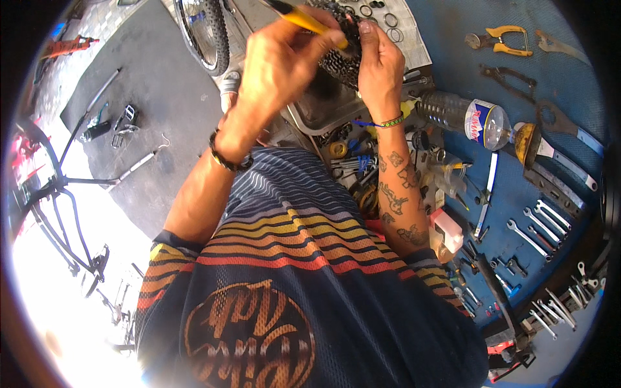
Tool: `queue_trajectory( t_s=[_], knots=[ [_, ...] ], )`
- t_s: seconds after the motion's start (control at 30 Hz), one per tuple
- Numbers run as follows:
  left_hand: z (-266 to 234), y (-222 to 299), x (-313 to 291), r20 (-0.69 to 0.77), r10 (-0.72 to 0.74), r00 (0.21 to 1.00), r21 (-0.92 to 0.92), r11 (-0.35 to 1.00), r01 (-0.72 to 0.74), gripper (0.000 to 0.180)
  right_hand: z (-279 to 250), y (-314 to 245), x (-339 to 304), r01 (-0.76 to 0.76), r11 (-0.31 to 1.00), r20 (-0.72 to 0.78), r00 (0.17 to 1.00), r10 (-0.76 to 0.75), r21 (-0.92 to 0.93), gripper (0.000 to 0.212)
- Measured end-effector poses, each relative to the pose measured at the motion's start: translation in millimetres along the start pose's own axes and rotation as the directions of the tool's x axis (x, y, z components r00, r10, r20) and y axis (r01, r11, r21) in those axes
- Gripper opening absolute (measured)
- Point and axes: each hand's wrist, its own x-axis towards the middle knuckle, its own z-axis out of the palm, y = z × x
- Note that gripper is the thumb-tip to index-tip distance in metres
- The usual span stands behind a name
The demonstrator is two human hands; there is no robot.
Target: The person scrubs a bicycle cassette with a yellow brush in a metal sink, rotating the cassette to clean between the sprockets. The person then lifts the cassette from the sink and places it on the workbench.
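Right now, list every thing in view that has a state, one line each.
Left hand: closed around the yellow-handled tool, raised.
Right hand: gripping the sprocket cluster, raised.
Sprocket cluster: held off the bench, dark and greasy.
Plastic bottle: lying on its side on the blue bench; cap cannot be told.
Orange-handled pliers: lying flat, handles spread.
Wrenches: laid out side by side.
Bicycle wheel: tyre fitted.
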Motion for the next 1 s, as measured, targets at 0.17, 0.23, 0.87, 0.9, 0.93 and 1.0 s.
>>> queue_trajectory(
  t_s=[0.17,0.23,0.87,0.9,0.93,1.0],
  knots=[
    [4.4,2.3,-6.2,-0.015,-0.056,0.998,0.052,0.997,0.057,0.020,-0.6,2.7,-0.8,-0.060,0.997,0.003,0.998,0.060,-0.045,0.048],
    [5.5,0.2,-11.0,0.027,-0.057,0.998,0.055,0.997,0.056,0.020,-1.6,2.7,-1.3,-0.061,0.997,-0.003,0.998,0.061,-0.047,0.048],
    [-2.1,3.6,-17.4,0.113,-0.190,0.975,0.124,0.977,0.176,0.019,0.0,8.1,-3.6,-0.050,0.997,-0.021,0.999,0.049,-0.054,0.040],
    [-3.2,1.3,-19.0,0.075,-0.194,0.978,0.180,0.967,0.178,0.020,0.1,8.0,-3.5,-0.049,0.998,-0.019,0.999,0.049,-0.031,0.040],
    [-4.0,-0.2,-21.0,0.015,-0.146,0.989,0.186,0.973,0.140,0.019,-0.3,7.7,-3.4,-0.031,1.000,-0.029,0.999,0.031,0.000,0.041],
    [-5.1,-4.0,-22.6,-0.139,-0.171,0.976,0.191,0.962,0.195,0.018,-1.0,6.5,-2.6,-0.043,0.998,-0.024,0.999,0.042,-0.049,0.041]
  ],
)
